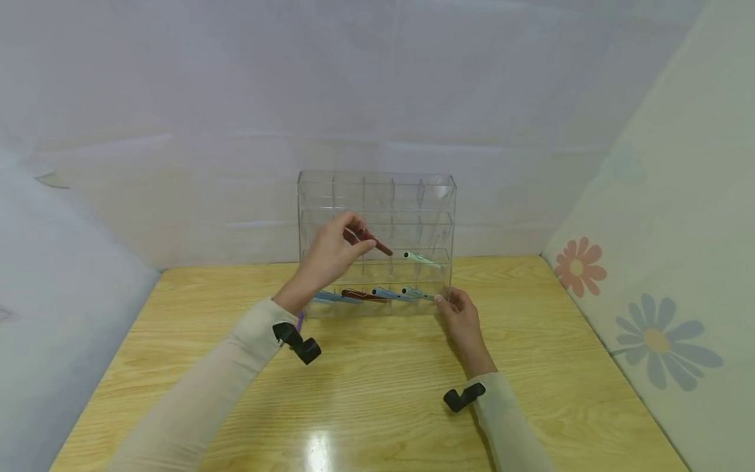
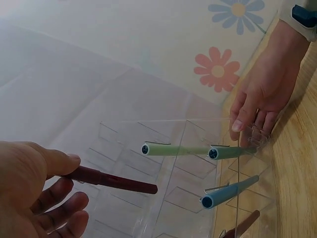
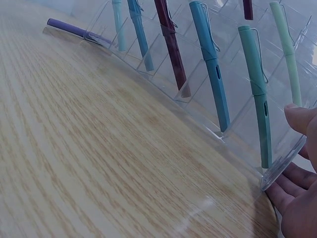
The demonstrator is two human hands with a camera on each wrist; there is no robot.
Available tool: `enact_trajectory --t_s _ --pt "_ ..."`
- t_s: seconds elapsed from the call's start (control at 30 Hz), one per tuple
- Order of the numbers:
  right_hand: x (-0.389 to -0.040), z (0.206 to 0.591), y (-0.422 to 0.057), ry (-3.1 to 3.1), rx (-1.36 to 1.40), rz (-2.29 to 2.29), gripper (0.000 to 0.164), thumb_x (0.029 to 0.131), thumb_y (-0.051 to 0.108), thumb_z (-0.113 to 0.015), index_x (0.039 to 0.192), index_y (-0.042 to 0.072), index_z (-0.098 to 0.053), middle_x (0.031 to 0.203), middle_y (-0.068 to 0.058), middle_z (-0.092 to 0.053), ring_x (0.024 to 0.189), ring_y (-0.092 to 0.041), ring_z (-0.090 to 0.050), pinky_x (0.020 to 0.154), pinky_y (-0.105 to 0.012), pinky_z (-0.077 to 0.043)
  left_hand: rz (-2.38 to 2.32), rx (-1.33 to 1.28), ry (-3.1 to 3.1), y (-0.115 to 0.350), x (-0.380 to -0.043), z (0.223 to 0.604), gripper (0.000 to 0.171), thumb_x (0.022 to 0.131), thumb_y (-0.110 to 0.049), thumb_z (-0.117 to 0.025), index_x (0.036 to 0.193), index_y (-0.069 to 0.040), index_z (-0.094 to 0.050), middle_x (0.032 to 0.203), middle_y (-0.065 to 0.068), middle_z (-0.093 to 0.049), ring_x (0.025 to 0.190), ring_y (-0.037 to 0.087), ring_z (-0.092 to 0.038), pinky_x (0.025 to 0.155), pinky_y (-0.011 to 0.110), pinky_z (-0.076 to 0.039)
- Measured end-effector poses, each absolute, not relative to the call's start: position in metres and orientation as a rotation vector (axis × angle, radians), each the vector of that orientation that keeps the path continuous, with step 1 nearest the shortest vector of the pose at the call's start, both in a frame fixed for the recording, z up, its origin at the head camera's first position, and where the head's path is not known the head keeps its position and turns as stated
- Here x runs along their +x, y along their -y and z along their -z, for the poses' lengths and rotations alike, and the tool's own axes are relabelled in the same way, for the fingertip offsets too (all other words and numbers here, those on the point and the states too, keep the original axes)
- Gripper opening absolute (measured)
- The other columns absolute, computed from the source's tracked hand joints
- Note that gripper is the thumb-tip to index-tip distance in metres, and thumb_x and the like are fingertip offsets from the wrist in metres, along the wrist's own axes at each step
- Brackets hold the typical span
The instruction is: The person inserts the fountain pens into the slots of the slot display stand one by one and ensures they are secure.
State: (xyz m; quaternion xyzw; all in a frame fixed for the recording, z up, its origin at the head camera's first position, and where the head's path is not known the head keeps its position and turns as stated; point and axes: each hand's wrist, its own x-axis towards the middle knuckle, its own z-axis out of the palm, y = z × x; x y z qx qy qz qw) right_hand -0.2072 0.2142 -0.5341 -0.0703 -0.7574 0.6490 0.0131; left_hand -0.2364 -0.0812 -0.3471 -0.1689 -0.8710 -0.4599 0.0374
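Note:
My left hand (image 1: 330, 252) pinches a dark red pen (image 2: 119, 182) between thumb and fingers, in front of the middle of a clear compartment rack (image 1: 407, 216). The pen's free end slants down to the right. At the rack's lower right corner, my right hand (image 1: 463, 321) grips the side wall, thumb in front and fingers behind. Leaning in the bottom row are a green pen (image 3: 257, 99), a blue pen (image 3: 210, 64), another dark red pen (image 3: 172, 49), a second blue pen (image 3: 139, 34) and a pale pen (image 3: 118, 25). One row up sits a light green pen (image 1: 423, 259).
A purple pen (image 3: 69, 28) lies on the wooden table (image 1: 377, 393) beside the rack's left end. Behind the rack hangs a pale sheet (image 1: 236, 164). Flowers decorate the right-hand panel (image 1: 666, 229), which borders the table.

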Motion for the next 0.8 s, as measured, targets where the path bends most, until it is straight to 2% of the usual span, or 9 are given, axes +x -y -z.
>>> enact_trajectory --t_s 0.23,0.6,0.8 --pt "-0.207 0.535 -0.213 2.361 -0.214 -2.025 0.057 0.107 0.032 -0.067 0.153 0.002 -0.048 0.157 -0.019 -0.053 0.147 -0.035 -0.054 0.120 -0.051 -0.046 1.449 -0.524 2.684 0.076 -0.240 0.358 0.020 0.103 -0.023 -0.073 0.118 -0.016 -0.062 0.117 0.006 -0.068 0.100 0.025 -0.068 0.075 0.038 -0.054" --pt "-0.206 0.533 -0.214 2.374 -0.246 -2.044 0.058 0.108 0.032 -0.066 0.154 0.003 -0.047 0.159 -0.019 -0.052 0.148 -0.036 -0.053 0.123 -0.054 -0.043 1.388 -0.562 2.760 0.060 -0.250 0.374 0.013 0.103 -0.017 -0.071 0.113 -0.015 -0.063 0.115 0.008 -0.069 0.093 0.025 -0.067 0.070 0.034 -0.053" --pt "-0.207 0.528 -0.214 2.389 -0.281 -2.060 0.057 0.110 0.026 -0.063 0.156 -0.001 -0.044 0.160 -0.022 -0.049 0.151 -0.039 -0.049 0.125 -0.056 -0.040 1.273 -0.571 2.797 0.051 -0.253 0.379 0.013 0.102 -0.015 -0.073 0.111 -0.015 -0.063 0.113 0.006 -0.069 0.094 0.023 -0.069 0.072 0.034 -0.056"
